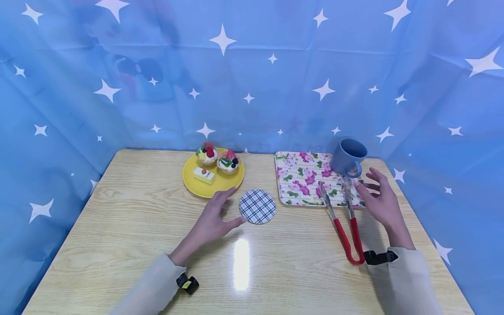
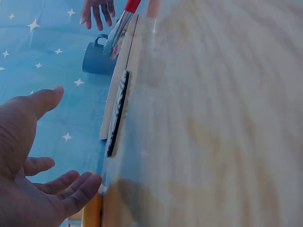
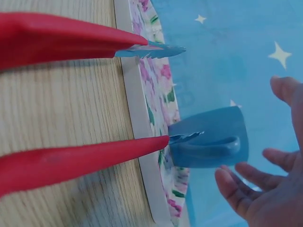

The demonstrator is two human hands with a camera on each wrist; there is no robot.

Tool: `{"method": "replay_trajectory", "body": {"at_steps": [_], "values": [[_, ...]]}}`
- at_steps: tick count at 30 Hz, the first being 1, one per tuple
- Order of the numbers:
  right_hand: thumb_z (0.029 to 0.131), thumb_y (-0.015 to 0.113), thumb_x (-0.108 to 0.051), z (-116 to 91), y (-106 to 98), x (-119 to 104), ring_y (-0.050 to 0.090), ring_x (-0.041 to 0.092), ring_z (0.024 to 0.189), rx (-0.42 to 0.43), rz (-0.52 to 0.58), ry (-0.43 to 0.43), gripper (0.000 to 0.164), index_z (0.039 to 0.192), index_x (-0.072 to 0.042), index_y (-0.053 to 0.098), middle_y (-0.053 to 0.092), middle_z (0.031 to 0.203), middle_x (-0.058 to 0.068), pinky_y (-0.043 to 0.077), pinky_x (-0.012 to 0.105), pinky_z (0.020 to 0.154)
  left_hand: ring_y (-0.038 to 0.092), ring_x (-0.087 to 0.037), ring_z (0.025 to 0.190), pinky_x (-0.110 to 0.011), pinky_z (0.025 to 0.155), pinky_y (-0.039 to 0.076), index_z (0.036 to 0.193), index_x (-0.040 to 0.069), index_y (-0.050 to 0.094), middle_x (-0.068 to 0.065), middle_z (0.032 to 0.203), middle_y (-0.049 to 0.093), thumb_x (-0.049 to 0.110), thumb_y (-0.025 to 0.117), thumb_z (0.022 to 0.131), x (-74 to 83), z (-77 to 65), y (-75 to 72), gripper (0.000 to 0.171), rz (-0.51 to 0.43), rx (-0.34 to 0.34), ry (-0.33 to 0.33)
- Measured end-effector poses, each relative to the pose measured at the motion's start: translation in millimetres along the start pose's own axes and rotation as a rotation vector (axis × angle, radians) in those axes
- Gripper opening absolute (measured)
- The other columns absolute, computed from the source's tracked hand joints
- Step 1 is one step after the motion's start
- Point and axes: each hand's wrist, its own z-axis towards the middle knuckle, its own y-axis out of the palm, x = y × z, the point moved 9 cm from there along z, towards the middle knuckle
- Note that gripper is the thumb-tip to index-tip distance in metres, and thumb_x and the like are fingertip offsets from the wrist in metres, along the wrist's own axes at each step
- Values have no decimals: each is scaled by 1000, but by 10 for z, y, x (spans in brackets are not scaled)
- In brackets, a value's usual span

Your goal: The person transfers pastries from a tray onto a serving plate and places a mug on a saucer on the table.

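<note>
My left hand (image 1: 212, 223), fingers spread and holding nothing, hovers left of a round checked coaster (image 1: 257, 206) on the table; whether the thumb touches its edge I cannot tell. In the left wrist view the coaster (image 2: 118, 113) appears edge-on beyond that hand (image 2: 42, 179). My right hand (image 1: 379, 201) hangs with loosely bent fingers in front of a blue mug (image 1: 345, 156), which stands upright at the right end of a floral tray (image 1: 293, 175). The right wrist view shows a gap between these fingers and the mug (image 3: 213, 123). Red-handled tongs (image 1: 344, 236) lie spread, tips over the tray.
A yellow plate (image 1: 193, 186) at the back holds two fruit tarts (image 1: 227, 162) and a small cake slice (image 1: 204, 175). Blue star-patterned cloth (image 1: 252, 74) rises behind the wooden table (image 1: 130, 210) and along its sides. Light glares on the tabletop at centre front.
</note>
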Motion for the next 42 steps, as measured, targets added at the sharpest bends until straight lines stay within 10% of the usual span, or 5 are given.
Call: {"method": "replay_trajectory", "body": {"at_steps": [17, 26, 42], "values": [[102, 47, -62, 284, -9, 163, 37, 51, 143, 2, 23, 58, 85, 166, -18, 14, 32, 164, 23, 46, 72, 108, 51, -22, 96, -24, 74, 47, 156, 8, 43, -11, 110, 56, 27, 92, 78, -36, 84, 159, 93, -6, -5, -78], [101, 46, -63, 379, 17, 241, 56, 31, 123, -9, 53, 87, 84, 165, -15, 21, 37, 161, 23, 62, 22, 77, 52, -22, 112, -35, 94, 53, 155, 8, 43, -12, 136, 53, 29, 90, 80, -105, 107, 278, 92, -5, -43, -198], [102, 45, -63, 519, 28, 358, 58, 15, 110, -15, 162, 118, 75, 158, -14, 39, 53, 142, 7, 57, 26, 83, 50, -29, 127, -47, 111, 51, 150, 8, 50, -14, 139, 50, 28, 92, 77, -108, 143, 347, 87, 52, -16, -246]]}}
